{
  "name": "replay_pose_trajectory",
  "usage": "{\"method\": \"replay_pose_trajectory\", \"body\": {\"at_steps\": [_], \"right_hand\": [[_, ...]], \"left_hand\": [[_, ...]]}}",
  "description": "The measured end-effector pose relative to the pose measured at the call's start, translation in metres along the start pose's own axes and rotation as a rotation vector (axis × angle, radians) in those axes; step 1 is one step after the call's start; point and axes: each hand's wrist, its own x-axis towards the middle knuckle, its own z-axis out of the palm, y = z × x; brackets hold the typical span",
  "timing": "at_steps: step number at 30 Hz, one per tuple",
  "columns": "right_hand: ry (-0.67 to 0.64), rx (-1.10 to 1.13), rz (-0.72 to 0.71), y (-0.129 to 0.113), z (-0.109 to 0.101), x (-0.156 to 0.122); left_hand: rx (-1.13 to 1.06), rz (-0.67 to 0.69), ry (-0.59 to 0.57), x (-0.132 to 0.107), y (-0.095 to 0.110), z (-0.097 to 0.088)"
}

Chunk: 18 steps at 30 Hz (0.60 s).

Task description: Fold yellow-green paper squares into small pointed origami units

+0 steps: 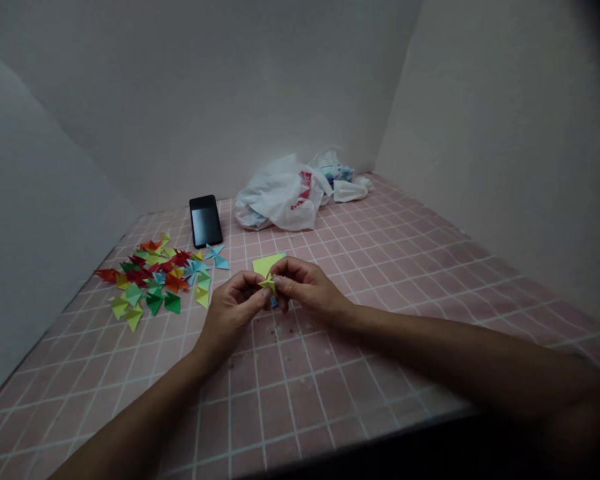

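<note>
Both hands meet over the pink tiled surface [330, 373] and pinch a small folded yellow paper piece [269, 284]. My left hand [233, 312] grips it from the left with thumb and fingers closed. From the right, my right hand [305, 287] closes its fingertips on the same piece. A bit of blue paper [274, 302] shows just beneath the hands. A flat yellow-green paper sheet [267, 263] lies on the tiles right behind my hands.
A pile of folded paper pieces [153, 277] in red, green, yellow, orange and blue lies at the left. A black phone [205, 221] rests behind it. A crumpled white plastic bag [285, 193] sits near the back corner. White walls enclose the surface.
</note>
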Motion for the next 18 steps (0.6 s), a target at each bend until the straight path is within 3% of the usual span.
{"method": "replay_pose_trajectory", "body": {"at_steps": [5,12,18], "right_hand": [[0.013,-0.052,-0.034,0.0033,-0.0014,0.0014],[0.119,-0.435,-0.197,-0.0010,0.0004,-0.0054],[0.108,-0.532,-0.283,-0.0028,0.0015,-0.0077]], "left_hand": [[0.069,0.043,-0.007,-0.0020,0.0031,0.0010],[0.101,0.054,-0.042,-0.0066,0.0076,0.0023],[0.136,0.087,0.006,-0.0070,0.0077,0.0046]]}}
